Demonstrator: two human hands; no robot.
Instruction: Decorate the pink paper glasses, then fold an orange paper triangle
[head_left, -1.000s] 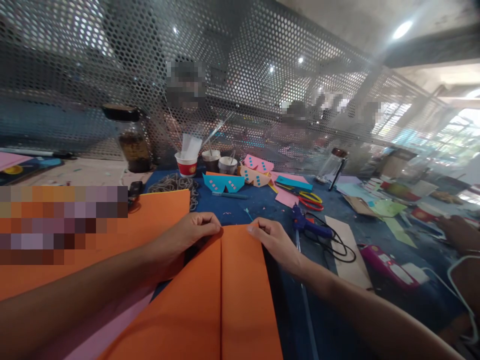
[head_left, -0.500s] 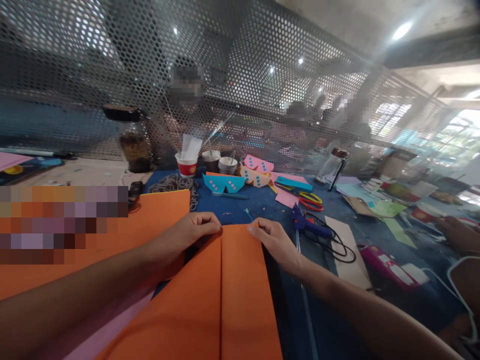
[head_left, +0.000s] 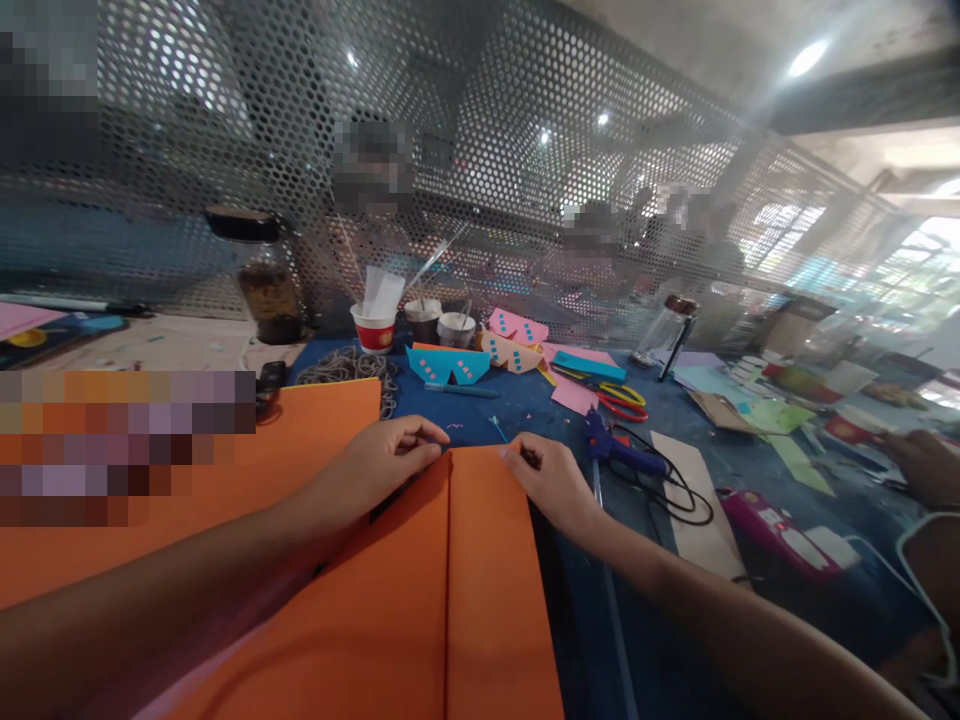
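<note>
A folded orange paper sheet [head_left: 457, 590] lies before me on the blue table, with a crease running down its middle. My left hand [head_left: 379, 465] presses its bent fingers on the sheet's far left corner. My right hand [head_left: 551, 480] pinches the far right corner with curled fingers. A second, larger orange sheet [head_left: 300, 440] lies under my left forearm. A strip of pink paper [head_left: 172, 695] shows at the bottom left.
A blue glue gun [head_left: 615, 450] with a black cord lies right of my right hand. Behind are paper cups [head_left: 373, 328], a dark jar [head_left: 262, 280], folded coloured paper pieces [head_left: 450, 365], scissors [head_left: 622, 400] and a perforated metal screen [head_left: 480, 150]. Another person's hand [head_left: 926, 465] is at the far right.
My view has shifted slightly. Both hands stay on the orange sheet's far corners, and the left hand has edged a little forward.
</note>
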